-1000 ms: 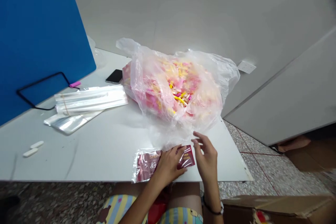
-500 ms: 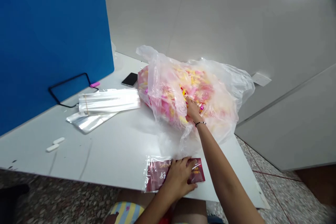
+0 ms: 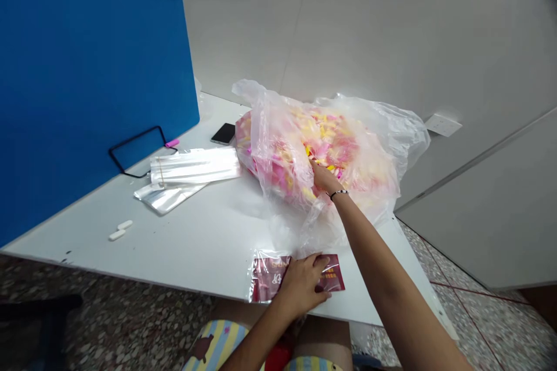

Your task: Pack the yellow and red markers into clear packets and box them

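My left hand [image 3: 302,285] lies flat, fingers spread, on a dark red card in a clear sleeve [image 3: 270,278] at the near edge of the white table [image 3: 204,237]. My right hand [image 3: 322,177] reaches into the mouth of a big clear plastic bag [image 3: 369,145] full of small pink and yellow pieces. Its fingers are buried among the pieces, so what they hold is hidden. A thin bracelet sits on that wrist.
A stack of clear sleeves [image 3: 194,167] and a loose one [image 3: 167,197] lie at the left. A phone [image 3: 223,133] rests behind them. Two small white pieces [image 3: 120,230] lie near the table's left edge. A blue panel [image 3: 87,69] stands at the left.
My right hand went from beside the red card up into the plastic bag. My left hand stayed pressed on the card. The view shifted left.
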{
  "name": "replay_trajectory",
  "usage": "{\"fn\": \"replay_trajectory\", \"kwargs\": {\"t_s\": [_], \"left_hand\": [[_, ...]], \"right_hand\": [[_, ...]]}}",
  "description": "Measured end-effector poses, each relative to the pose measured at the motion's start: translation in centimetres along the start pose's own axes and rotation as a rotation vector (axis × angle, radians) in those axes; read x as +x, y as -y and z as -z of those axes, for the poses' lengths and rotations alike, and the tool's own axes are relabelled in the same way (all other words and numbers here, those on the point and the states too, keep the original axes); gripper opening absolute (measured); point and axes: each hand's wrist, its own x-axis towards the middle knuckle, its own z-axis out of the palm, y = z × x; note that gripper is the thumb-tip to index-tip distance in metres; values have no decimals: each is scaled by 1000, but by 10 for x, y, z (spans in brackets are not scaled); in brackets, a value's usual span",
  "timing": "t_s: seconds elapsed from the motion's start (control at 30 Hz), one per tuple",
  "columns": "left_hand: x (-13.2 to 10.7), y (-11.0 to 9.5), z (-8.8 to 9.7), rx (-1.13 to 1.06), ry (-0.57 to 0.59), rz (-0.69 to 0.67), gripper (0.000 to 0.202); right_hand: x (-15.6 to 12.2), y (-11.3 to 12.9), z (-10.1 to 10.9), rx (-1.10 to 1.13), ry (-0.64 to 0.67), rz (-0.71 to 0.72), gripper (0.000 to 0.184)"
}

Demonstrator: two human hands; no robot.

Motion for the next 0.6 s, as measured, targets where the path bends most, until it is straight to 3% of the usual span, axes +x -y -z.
{"fn": "replay_trajectory", "kwargs": {"t_s": [0.33, 0.6], "left_hand": [[1, -3, 5, 19, 16, 0, 70], [1, -4, 5, 33, 26, 9, 68]], "right_hand": [[-6, 7, -3, -60, -25, -28, 43], [-2, 6, -9, -21, -54, -37, 43]]}}
